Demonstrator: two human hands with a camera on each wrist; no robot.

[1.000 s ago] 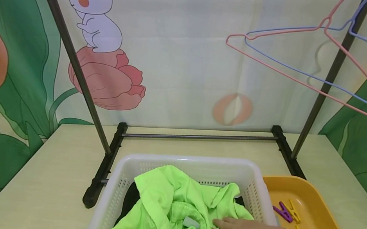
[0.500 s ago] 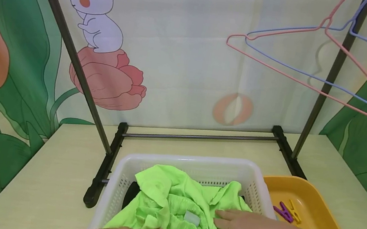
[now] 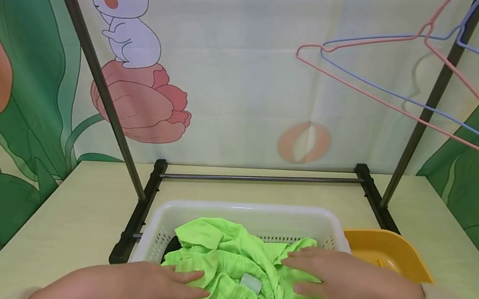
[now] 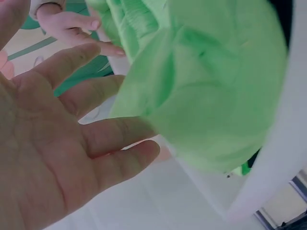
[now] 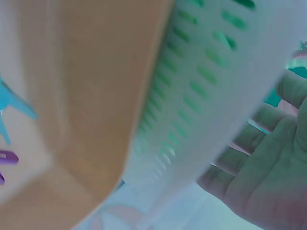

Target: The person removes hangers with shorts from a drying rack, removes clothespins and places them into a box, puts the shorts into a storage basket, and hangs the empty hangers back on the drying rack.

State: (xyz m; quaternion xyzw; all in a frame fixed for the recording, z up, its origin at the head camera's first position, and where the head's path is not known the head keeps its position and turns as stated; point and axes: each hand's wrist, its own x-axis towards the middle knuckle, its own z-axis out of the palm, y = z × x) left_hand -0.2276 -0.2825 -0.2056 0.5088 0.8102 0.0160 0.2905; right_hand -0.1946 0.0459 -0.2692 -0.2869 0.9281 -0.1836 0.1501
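A bright green garment [image 3: 260, 256] with an elastic waistband, a pale drawstring and a grey tag lies crumpled in a white perforated basket [image 3: 249, 208]. Over its left side is my left hand [image 3: 122, 279], fingers straight and spread. The left wrist view shows the palm of that hand beside the cloth, holding nothing. My right hand [image 3: 337, 275] is over the garment's right side and the basket rim, fingers extended. In the right wrist view its palm faces the basket wall with nothing in it. Whether either hand touches the cloth, I cannot tell.
Something black [image 3: 172, 247] shows under the garment. To the right, a yellow tray [image 3: 385, 243] holds clothespins, including a purple clothespin [image 5: 8, 157] and a blue clothespin [image 5: 12, 100]. Behind stands a dark drying rack [image 3: 263, 178], with a pink hanger [image 3: 364, 91] and a blue hanger [image 3: 370, 82].
The left hand has come up into view from the bottom edge and moved further over the basket's left side. The right hand has shifted slightly up and away. The garment's left part lies more bunched.
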